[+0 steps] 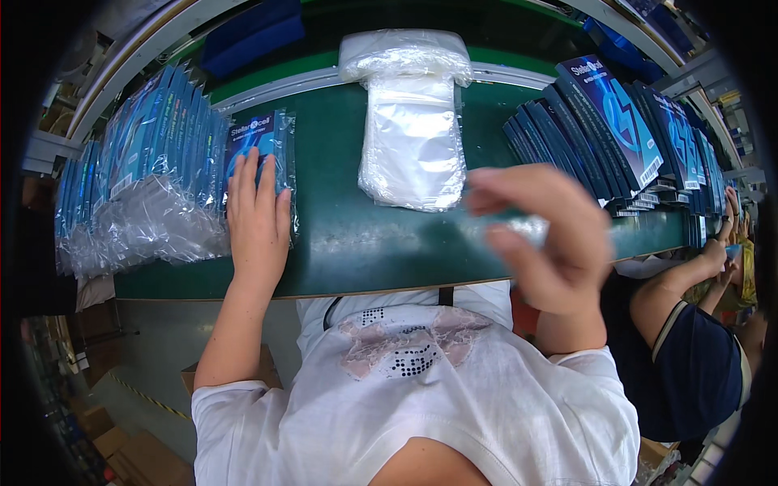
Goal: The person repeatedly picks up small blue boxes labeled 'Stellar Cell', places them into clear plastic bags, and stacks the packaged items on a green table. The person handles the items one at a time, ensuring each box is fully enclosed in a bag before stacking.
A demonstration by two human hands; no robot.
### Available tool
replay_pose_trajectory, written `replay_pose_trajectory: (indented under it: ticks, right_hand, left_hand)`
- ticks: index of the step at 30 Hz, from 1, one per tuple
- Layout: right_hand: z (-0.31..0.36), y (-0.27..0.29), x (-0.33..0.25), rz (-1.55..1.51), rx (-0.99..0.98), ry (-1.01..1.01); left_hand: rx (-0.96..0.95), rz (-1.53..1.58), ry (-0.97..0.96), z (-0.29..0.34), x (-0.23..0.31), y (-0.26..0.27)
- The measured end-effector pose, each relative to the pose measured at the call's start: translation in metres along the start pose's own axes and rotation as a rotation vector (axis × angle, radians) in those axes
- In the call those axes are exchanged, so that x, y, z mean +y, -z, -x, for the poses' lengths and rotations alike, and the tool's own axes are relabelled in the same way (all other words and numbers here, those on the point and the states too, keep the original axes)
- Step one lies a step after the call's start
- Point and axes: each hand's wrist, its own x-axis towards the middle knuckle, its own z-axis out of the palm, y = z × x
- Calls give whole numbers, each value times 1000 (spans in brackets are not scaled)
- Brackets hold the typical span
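Bagging, apparently between items: the left hand (258,206) lies flat, unclamped, on a bagged blue package (245,134) at left, while the blurred right hand (561,235), thumb and fingers apart, hovers near the central clear bags (412,146), where the next move would seemingly call for a pinch.

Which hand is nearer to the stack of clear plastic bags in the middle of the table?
Right. The right hand, blurred, is just right of the stack's lower end; the left hand is farther off to its left, on a bagged blue package.
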Motion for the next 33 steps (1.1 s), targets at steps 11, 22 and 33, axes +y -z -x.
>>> replay_pose_trajectory:
  ticks: [11,22,33]
  right_hand:
    - [-18,111,38,824,118,-498]
    - [15,34,20,-653,304,-500]
    - [33,-38,61,-1402,-26,-970]
  left_hand:
    - [-158,278,-505,-48,69,2]
    - [-157,529,-356,-62,85,1]
    - [-233,867,-94,-67,79,2]
